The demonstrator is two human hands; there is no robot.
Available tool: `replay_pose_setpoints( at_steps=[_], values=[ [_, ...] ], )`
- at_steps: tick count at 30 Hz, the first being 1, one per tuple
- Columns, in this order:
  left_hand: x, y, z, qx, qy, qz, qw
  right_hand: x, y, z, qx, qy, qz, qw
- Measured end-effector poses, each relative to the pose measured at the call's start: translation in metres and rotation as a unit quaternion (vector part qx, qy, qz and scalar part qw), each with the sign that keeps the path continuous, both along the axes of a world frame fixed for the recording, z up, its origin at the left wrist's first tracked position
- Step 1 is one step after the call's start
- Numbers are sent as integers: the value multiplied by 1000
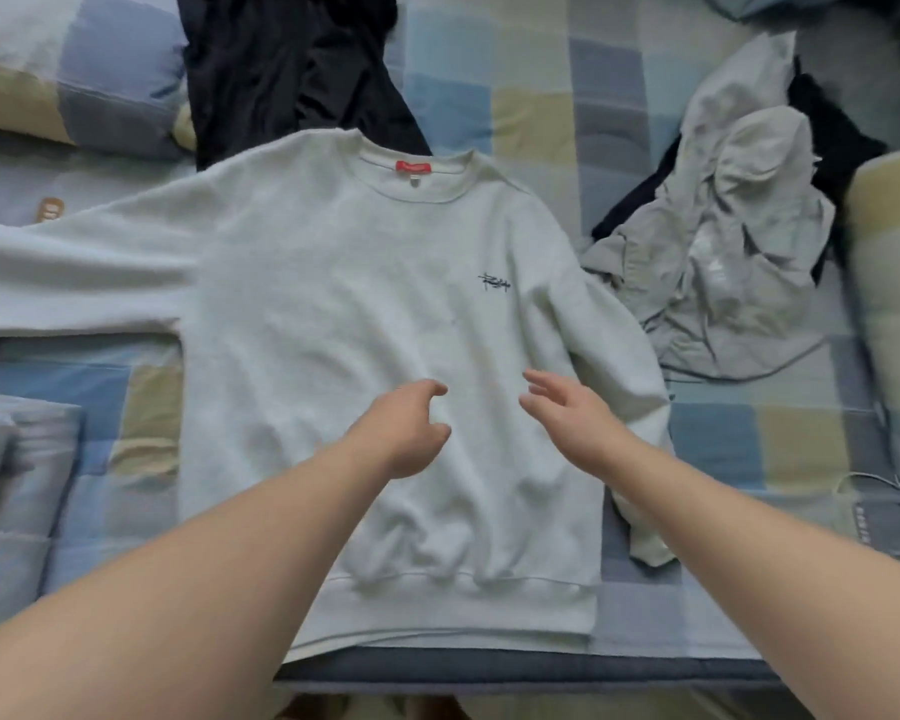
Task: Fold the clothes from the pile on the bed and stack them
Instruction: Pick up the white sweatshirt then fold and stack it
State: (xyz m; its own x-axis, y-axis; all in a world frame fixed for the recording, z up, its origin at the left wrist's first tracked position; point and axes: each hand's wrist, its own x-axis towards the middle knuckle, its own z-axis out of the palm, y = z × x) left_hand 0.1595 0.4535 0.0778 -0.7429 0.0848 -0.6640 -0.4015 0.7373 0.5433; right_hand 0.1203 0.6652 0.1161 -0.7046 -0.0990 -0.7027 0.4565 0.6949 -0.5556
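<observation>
Forearms: two bare arms come in from 6 o'clock, passing over the hem (463,600).
Left hand (406,431): above the lower chest of the sweatshirt, fingers loosely curled, thumb apart, nothing in them.
Right hand (567,415): just beside it toward 3 o'clock, fingers nearly straight and spread, gripping nothing. I cannot tell whether it touches the cloth.
Sweatshirt (333,304): pale, front up, flat in the middle of the bed (541,122), collar toward 12 o'clock.
Sleeves: the outstretched sleeve (73,272) runs off to 9 o'clock. The bent sleeve (624,356) hangs down toward 4 o'clock.
Pile: a crumpled grey garment (723,262) at 2 o'clock, just beside the bent sleeve.
Dark garment (291,70): at 12 o'clock, its lower edge under the collar.
Folded cloth (16,485): at 8 o'clock. I cannot tell whether it is a stack or bedding.
Risk one: wrinkles bunch near the hem, and folding over them would likely set a lumpy, crooked fold.
Risk two: the bent sleeve lies close to the pile, so a careless sweep could drag grey fabric into the fold.
Risk three: lifting the collar could pull the dark garment along.
Containers: I see no basket or box; the bed alone bears the clothes.
</observation>
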Motion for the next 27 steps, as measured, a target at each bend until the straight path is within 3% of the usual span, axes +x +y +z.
replay_pose_setpoints(
  at_steps=[7,13,17,20,23,27],
  values=[
    [-6,84,2,-6,-24,-53,998,18,107,-1,48,-34,-63,996],
    [-24,158,-25,-17,-11,-68,997,3,199,-56,153,-4,-97,983],
    [-33,214,-50,-27,-18,-38,999,-8,240,-113,83,-71,-142,984],
    [-36,252,-69,-31,-31,-2,999,-8,249,-142,48,-102,-102,988],
    [-38,282,-74,-36,-42,32,998,-7,258,-148,11,-68,-92,993],
    [-44,312,-64,-143,5,32,989,-19,299,-124,14,8,-170,985]
  ],
)
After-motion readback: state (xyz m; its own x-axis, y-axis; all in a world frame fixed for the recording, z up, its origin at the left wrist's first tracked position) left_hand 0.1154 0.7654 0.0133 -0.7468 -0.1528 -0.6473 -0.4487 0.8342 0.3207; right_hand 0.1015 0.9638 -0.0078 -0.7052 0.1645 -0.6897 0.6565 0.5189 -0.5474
